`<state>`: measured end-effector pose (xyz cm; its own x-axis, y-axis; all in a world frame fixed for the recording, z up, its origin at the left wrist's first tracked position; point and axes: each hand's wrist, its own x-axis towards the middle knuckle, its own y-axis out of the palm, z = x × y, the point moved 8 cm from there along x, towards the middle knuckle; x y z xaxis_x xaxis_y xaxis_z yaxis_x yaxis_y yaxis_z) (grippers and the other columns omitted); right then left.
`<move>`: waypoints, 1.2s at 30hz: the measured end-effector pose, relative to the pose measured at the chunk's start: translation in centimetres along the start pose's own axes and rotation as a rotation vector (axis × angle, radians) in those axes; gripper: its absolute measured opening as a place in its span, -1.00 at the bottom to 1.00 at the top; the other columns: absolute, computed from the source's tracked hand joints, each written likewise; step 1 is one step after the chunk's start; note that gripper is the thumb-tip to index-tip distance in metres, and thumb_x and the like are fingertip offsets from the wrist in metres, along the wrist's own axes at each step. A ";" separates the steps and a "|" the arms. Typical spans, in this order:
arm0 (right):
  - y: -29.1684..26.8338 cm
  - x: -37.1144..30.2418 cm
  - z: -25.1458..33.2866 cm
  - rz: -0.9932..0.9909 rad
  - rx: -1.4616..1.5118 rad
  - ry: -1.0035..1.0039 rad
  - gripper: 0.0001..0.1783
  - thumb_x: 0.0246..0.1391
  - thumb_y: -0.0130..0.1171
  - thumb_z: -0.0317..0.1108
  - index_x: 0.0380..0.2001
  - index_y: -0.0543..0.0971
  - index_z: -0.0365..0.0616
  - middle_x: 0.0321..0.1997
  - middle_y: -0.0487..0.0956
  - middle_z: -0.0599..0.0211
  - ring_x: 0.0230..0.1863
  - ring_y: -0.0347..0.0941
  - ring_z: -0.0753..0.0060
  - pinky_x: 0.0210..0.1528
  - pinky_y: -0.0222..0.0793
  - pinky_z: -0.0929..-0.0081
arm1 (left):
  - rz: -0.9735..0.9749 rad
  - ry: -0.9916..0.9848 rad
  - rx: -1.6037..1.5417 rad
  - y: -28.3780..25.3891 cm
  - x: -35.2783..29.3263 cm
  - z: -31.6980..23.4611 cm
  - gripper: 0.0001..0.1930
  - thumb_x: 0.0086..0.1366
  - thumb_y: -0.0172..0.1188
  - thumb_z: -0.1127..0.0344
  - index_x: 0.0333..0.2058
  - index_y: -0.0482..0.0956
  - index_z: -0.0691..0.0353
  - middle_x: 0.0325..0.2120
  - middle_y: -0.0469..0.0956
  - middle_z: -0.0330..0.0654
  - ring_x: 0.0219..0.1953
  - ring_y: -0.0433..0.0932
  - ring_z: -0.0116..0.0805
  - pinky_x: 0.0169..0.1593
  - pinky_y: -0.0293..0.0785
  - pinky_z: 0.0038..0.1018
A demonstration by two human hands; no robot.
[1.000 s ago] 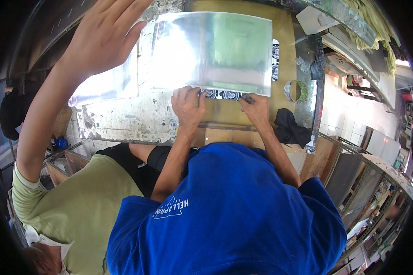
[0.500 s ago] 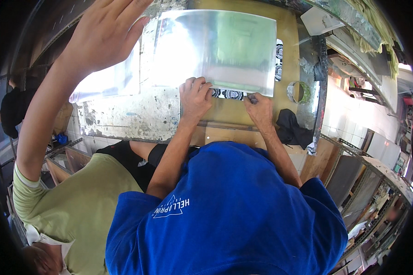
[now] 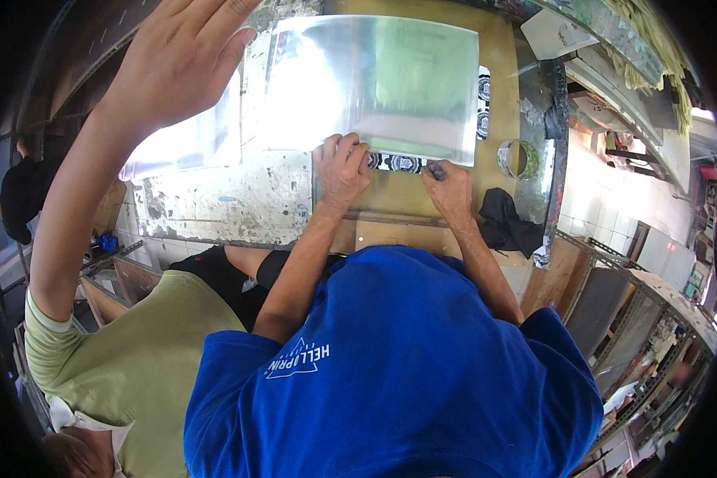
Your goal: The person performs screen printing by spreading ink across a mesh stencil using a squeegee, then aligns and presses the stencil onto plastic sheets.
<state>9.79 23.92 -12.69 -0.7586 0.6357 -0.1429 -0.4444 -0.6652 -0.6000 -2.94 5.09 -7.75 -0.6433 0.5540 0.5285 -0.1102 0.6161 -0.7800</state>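
A shiny, see-through or mirror-like sheet [image 3: 434, 88] lies flat in front of me, with bright glare on its left half. Along its near edge shows a black-and-white patterned strip [image 3: 401, 162], tape-like. My left hand [image 3: 342, 175] rests at that edge with fingers curled over the strip's left part. Thumb and fingers of my right hand [image 3: 450, 189] are pinched together at the strip's right end. A second patterned strip [image 3: 484, 103] runs beside the sheet's right edge. What lies under my fingertips is hidden.
A tape roll [image 3: 523, 159] stands right of the sheet. Dark cloth [image 3: 505, 221] lies near my right forearm. A co-worker's raised hand [image 3: 179, 68] and arm reach in on the left, over another shiny sheet [image 3: 199, 139]. Metal shelving [image 3: 637, 334] stands at right.
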 end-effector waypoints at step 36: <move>2.0 -0.1 -0.5 0.095 0.143 0.050 -0.76 -0.04 0.32 -0.36 -0.37 0.65 -0.38 -0.50 0.62 -0.13 -0.48 0.64 0.13 -0.39 0.49 0.29 | 0.106 -0.325 -0.107 0.4 -5.1 0.7 -0.69 0.05 0.30 0.53 -0.17 0.72 0.19 -0.12 0.59 -0.22 -0.06 0.46 -0.13 0.00 0.33 -0.24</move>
<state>9.23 22.69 -14.26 -0.7774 0.5834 -0.2351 -0.4375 -0.7700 -0.4644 -0.27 2.13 -11.04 -0.8560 0.4216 0.2993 0.0387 0.6296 -0.7760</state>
